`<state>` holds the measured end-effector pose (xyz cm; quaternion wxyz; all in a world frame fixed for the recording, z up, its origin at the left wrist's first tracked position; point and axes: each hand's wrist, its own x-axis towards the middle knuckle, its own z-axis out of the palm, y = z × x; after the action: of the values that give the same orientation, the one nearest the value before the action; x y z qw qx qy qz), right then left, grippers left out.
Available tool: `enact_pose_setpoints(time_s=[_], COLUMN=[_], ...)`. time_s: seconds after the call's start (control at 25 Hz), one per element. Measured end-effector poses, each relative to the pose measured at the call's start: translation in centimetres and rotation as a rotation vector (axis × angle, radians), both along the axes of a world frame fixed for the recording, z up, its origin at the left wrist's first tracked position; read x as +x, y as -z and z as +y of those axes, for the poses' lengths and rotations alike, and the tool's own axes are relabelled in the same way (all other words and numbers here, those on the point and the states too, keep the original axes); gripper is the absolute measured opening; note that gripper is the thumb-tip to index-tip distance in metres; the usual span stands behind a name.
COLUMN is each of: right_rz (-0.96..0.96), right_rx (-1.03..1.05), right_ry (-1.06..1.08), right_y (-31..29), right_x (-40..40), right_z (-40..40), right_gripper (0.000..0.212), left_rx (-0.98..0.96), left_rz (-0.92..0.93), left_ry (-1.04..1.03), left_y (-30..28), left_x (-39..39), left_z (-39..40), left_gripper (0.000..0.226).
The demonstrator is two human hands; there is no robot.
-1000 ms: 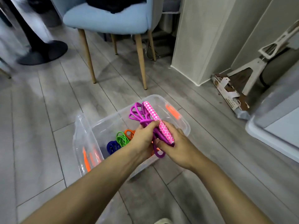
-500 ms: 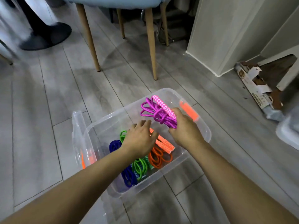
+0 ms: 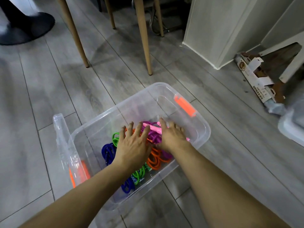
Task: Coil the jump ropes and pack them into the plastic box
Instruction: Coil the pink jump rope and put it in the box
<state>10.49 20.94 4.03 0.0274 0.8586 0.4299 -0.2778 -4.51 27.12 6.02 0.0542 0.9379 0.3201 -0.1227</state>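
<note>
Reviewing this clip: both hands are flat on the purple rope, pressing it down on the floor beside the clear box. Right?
Not quite. The head view shows the left hand and right hand pressing the purple rope down inside the clear box, on top of the other coiled ropes, not on the floor beside it.

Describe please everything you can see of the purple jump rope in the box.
The purple jump rope is a thin, glossy-looking cord gathered into a bundle of loops, with pink patterned handles lying along its top. It lies inside the clear plastic box, toward the right end, partly over the orange rope. Both hands are on it with straight fingers: the left hand on its left part, the right hand on its right part. Much of it is hidden under them.
</note>
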Motion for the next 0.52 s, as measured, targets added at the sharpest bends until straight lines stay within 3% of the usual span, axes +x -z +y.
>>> enact_pose_setpoints(time_s=[0.12,0.36,0.52], right_rz=[-0.027,-0.222,-0.32], right_rx=[-0.031,0.385,0.542], right_ry=[-0.066,-0.044,0.013], right_y=[-0.3,-3.8,-7.1], right_x=[0.2,-0.2,-0.6], right_z=[0.0,-2.1,-5.2], right_gripper=[0.106,0.073,0.065], left_rx=[-0.005,0.047,0.077], left_rz=[0.011,-0.106,-0.205], left_ry=[0.013,0.059,0.093], left_y=[0.3,-1.4,-5.8], left_x=[0.1,0.7,1.5], left_z=[0.2,-0.3,-2.0], left_gripper=[0.066,0.069,0.062])
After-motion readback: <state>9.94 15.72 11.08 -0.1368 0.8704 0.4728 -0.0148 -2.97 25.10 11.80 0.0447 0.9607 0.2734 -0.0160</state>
